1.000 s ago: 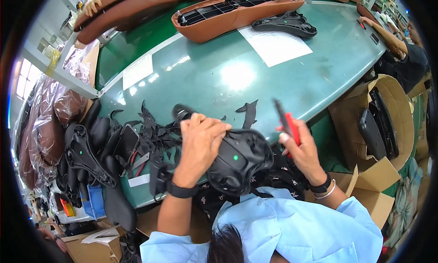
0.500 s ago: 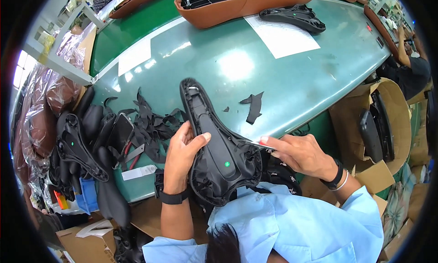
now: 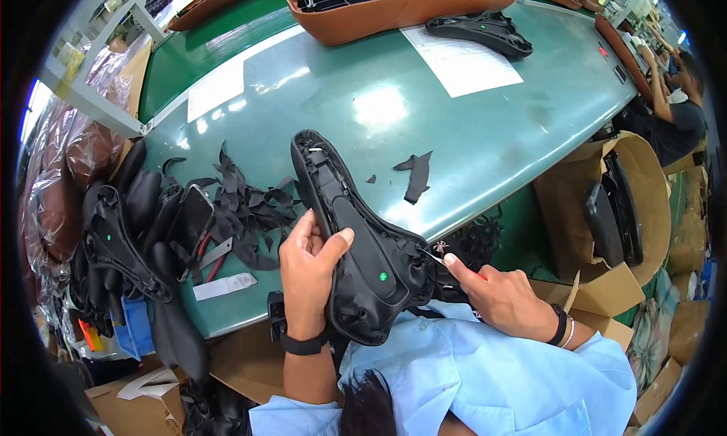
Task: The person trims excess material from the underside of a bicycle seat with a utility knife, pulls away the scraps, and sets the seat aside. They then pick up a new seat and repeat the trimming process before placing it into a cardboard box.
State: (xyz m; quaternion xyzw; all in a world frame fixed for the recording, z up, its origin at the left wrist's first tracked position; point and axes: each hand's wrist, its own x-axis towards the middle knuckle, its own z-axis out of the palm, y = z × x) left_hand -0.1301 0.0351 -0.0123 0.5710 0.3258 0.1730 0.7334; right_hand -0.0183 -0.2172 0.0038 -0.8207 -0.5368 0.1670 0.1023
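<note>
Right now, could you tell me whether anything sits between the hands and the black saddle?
Nothing visible does. The left hand grips the black saddle directly, and the right hand puts a small tool against its edge.

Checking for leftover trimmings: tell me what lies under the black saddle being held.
Under the black saddle, held by the left hand, shows bare green table; black scraps lie beside it. Anything directly beneath its wide end is hidden.

Head view: looks steeply down from the person's head, close over the hands.
Faces: forward across the green desk (image 3: 326, 95).
</note>
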